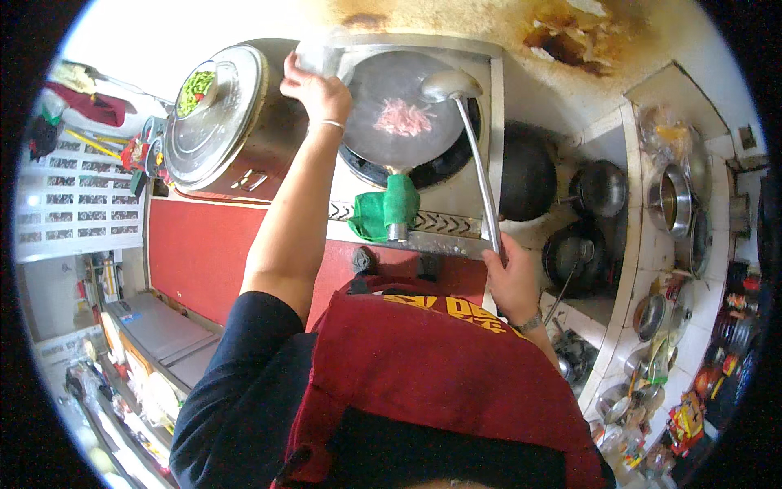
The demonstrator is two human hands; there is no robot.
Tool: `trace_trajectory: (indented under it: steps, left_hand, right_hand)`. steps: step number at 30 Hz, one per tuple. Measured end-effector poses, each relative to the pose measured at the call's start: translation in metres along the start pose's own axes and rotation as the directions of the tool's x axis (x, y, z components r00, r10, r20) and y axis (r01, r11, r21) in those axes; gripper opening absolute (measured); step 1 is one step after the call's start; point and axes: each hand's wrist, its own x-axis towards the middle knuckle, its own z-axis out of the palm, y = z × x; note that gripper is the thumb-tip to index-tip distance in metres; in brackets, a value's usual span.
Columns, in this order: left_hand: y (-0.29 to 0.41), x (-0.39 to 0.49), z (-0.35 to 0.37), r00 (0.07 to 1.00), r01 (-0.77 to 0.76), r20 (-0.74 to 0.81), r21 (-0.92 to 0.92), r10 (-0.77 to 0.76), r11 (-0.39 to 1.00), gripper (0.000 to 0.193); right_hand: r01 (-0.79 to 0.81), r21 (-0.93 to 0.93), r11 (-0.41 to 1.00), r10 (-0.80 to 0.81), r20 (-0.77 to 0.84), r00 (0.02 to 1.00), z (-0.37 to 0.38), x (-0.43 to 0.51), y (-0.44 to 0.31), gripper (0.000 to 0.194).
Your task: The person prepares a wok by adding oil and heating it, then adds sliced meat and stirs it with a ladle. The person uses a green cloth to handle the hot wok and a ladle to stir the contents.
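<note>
My right hand [512, 278] grips the handle of a long metal ladle [476, 159]. The ladle's bowl rests at the right side of a wok [372, 79] on a stove burner. Pale pink sliced raw meat [403, 118] lies in the middle of the wok. A green cloth [400, 198] is wrapped around the wok's handle. My left hand [317, 91] is raised at the wok's upper left, its fingers partly bent, beside a pale, glare-washed object [327, 55]; whether it holds that object is not clear.
Left of the wok stands a large lidded metal pot [238, 140], with a bowl of cut green vegetables [197, 91] on its lid. Dark woks [526, 171] and pans [602, 186] sit to the right. Metal bowls [672, 198] line the far-right ledge.
</note>
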Motion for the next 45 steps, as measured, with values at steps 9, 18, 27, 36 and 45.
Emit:
trace_trajectory:
  steps: [9,18,27,36,45]
  left_hand:
    - [-0.012,-0.028,-0.09,0.781,0.593,0.463,-0.76,-0.42,0.265,0.038]
    - [-0.072,-0.018,-0.194,0.736,0.652,0.486,-0.698,-0.472,0.297,0.062]
    - [-0.284,0.143,-0.288,0.63,0.744,0.141,-0.392,-0.764,0.541,0.031]
    - [-0.4,0.216,-0.29,0.618,0.775,0.184,-0.301,-0.764,0.555,0.034]
    - [-0.35,0.173,-0.312,0.717,0.683,0.104,-0.306,-0.69,0.664,0.059]
  right_hand:
    - [-0.12,0.204,0.972,0.095,0.129,0.987,-0.01,-0.028,-0.029,0.03]
    - [-0.099,0.105,0.989,0.091,0.079,0.993,0.029,-0.041,-0.061,0.049]
    - [-0.152,0.029,0.988,0.152,-0.003,0.988,0.081,-0.025,-0.1,0.052]
    - [-0.241,-0.183,0.953,0.274,0.184,0.944,0.046,-0.049,-0.146,0.047]
    - [-0.2,-0.139,0.97,0.212,0.083,0.974,0.099,0.01,-0.101,0.052]
